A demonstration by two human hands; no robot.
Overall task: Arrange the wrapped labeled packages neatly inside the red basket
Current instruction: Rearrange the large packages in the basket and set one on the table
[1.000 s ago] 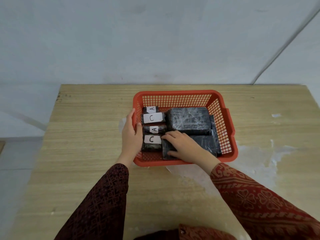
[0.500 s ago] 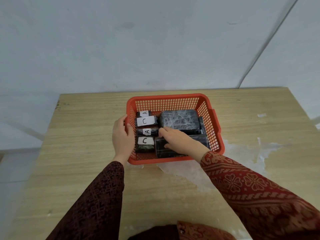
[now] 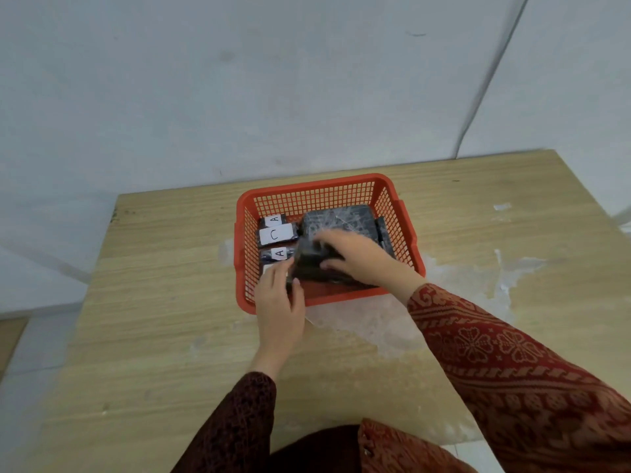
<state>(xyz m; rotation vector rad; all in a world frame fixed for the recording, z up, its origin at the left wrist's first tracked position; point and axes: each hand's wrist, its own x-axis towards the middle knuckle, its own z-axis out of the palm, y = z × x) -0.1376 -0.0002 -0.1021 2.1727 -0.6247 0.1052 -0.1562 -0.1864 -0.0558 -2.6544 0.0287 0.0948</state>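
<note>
The red basket (image 3: 317,191) stands on the wooden table at mid-frame. Along its left side lie small black packages with white labels: an A package (image 3: 273,219), a C package (image 3: 277,234) and a second A package (image 3: 278,253). A large black wrapped package (image 3: 341,216) fills the back right. My right hand (image 3: 362,259) grips a black package (image 3: 312,268) at the front, tilted up on its left side. My left hand (image 3: 280,302) reaches over the front rim, fingers against that package's left edge, hiding the front label.
The wooden table (image 3: 153,302) has a worn whitish patch (image 3: 461,278) to the right of and in front of the basket. A pale wall rises behind the table's far edge. The floor shows at the left.
My left hand has left the basket's left rim and moved to the front, onto the front package. My right hand has lifted that package's left side. The view has tilted up.
</note>
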